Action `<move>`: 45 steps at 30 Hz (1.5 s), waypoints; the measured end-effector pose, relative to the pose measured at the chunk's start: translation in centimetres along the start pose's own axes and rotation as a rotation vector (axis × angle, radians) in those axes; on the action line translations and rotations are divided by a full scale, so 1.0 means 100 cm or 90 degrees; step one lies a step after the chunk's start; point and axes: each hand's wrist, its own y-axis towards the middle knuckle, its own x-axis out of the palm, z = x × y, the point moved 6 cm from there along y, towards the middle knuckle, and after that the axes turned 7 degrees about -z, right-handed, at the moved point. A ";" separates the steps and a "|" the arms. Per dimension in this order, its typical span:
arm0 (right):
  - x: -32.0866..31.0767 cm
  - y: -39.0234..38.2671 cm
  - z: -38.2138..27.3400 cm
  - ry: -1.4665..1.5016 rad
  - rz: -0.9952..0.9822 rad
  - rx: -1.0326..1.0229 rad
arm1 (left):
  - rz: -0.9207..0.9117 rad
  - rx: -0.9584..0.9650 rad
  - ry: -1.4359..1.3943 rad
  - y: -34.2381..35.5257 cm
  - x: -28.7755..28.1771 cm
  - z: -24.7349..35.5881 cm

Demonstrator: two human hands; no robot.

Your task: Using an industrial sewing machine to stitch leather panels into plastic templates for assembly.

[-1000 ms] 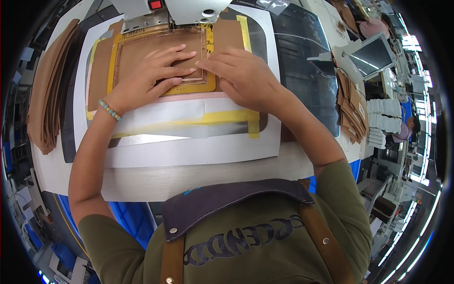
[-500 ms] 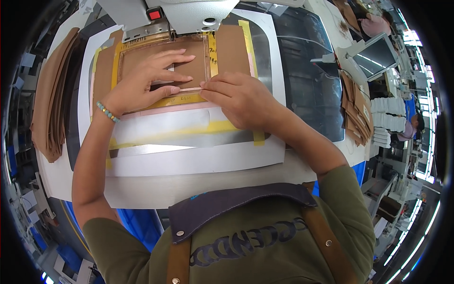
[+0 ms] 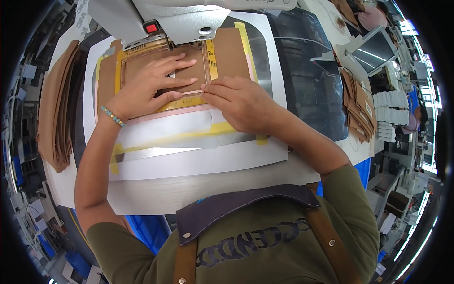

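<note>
My left hand lies with fingers spread over a brown fabric panel, inside a rectangular frame edged with yellow tape. A beaded bracelet circles that wrist. At the frame's lower right corner my right hand is closed, thumb and fingertips pressed together; whatever they pinch is too small to make out. A narrow pale strip runs along the frame's lower side between the two hands. Just beyond my fingers, the white sewing machine head stands over the frame's far edge. A small dark slot shows beside my left thumb.
A white sheet with yellow tape lies under the work. Folded brown pieces are stacked at the left, more brown pieces at the right. A dark glossy plate and a screen stand on the right side.
The whole view has shifted slightly. My left fingers have spread a little and slid slightly along the panel; my right hand keeps its pinch at the same corner.
</note>
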 end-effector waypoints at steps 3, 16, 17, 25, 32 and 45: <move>0.002 0.000 0.002 -0.003 0.000 0.004 | -0.010 0.006 -0.001 0.001 0.000 -0.001; 0.006 0.001 0.022 -0.029 0.003 0.051 | -0.017 -0.065 0.008 0.019 -0.012 -0.019; 0.005 0.000 0.024 -0.021 0.007 0.058 | -0.028 -0.081 0.026 0.020 -0.014 -0.019; -0.006 -0.014 0.053 0.072 0.029 0.196 | 0.003 -0.121 0.125 0.028 -0.018 -0.031; -0.006 -0.019 0.060 0.071 0.070 0.218 | 0.057 -0.113 0.142 0.033 -0.011 -0.049; -0.009 -0.018 0.049 0.089 0.090 0.161 | 0.226 -0.284 0.170 -0.055 -0.019 -0.068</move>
